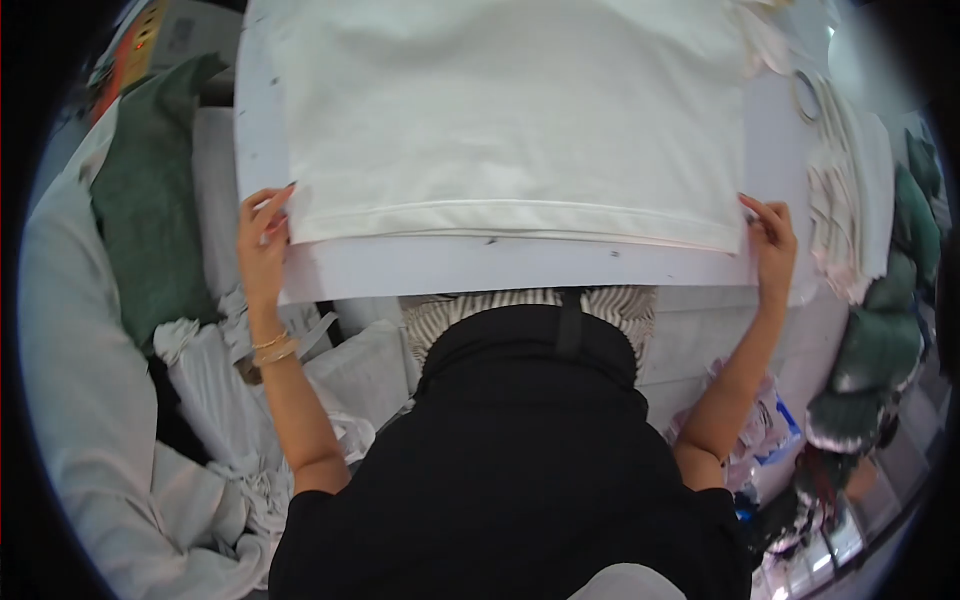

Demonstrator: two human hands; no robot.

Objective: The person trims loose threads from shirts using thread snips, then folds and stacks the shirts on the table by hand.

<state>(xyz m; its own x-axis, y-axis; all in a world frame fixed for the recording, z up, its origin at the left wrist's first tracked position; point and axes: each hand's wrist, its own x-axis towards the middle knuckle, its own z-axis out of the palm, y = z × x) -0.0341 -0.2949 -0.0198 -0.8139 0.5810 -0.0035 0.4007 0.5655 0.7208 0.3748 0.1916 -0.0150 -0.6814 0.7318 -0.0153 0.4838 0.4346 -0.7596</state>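
A white garment (pixel 520 120) lies spread on a pale board, its stitched hem (pixel 520 215) running across the side nearest my body. At the hem's left end, my left hand (pixel 265 235) has its fingers bent around the garment's side edge. My right hand (pixel 772 235) is at the opposite end, fingers curled in at the right edge near the corner. A second layer of cloth shows just beneath the hem. The fingertips' exact grip on the fabric is partly hidden in both hands.
The pale board (pixel 450 265) extends past the hem. A tape roll (pixel 805 97) and stacked white fabric pieces (pixel 850 190) lie on the right. Green cloth (pixel 150 200) and heaped white fabric (pixel 80 340) are on the left. Dark green bundles (pixel 875 350) sit far right.
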